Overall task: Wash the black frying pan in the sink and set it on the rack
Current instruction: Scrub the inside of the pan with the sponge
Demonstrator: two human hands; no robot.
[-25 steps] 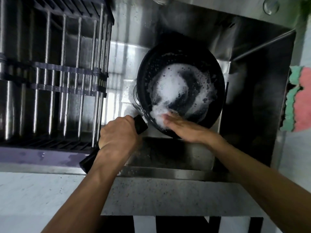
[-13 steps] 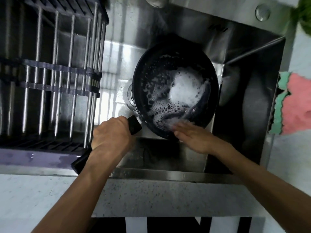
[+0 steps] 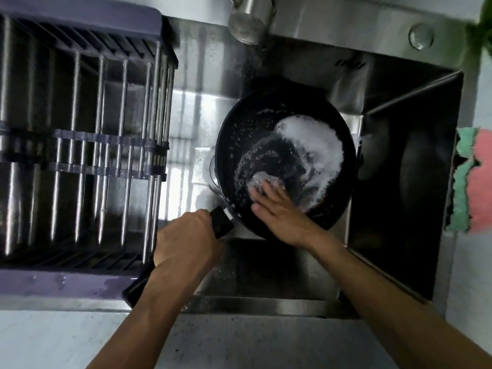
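Since half a second ago the right hand (image 3: 279, 209) has slid from the near rim of the black frying pan (image 3: 285, 161) up onto its floor, and the white foam (image 3: 316, 145) has been swept from the middle into a crescent along the upper right wall.

At centre frame the pan sits tilted inside the steel sink (image 3: 399, 107), its open face turned toward the camera. Its interior is dark and wet, speckled with small bubbles on the left wall, with thin soapy streaks curling round the floor. The right hand's fingers lie fairly straight and spread, pressing a small sudsy pad (image 3: 259, 181) against the pan; what the pad is cannot be told through the lather. The left hand (image 3: 186, 235), lower centre, is clenched round the pan's black handle (image 3: 221, 222), whose end pokes out below the wrist.

The rack (image 3: 80, 155), steel bars in a purple frame, fills the upper left of the frame. A tap spout (image 3: 247, 25) hangs at top centre. A pink and green cloth (image 3: 474, 179) lies at the right edge.
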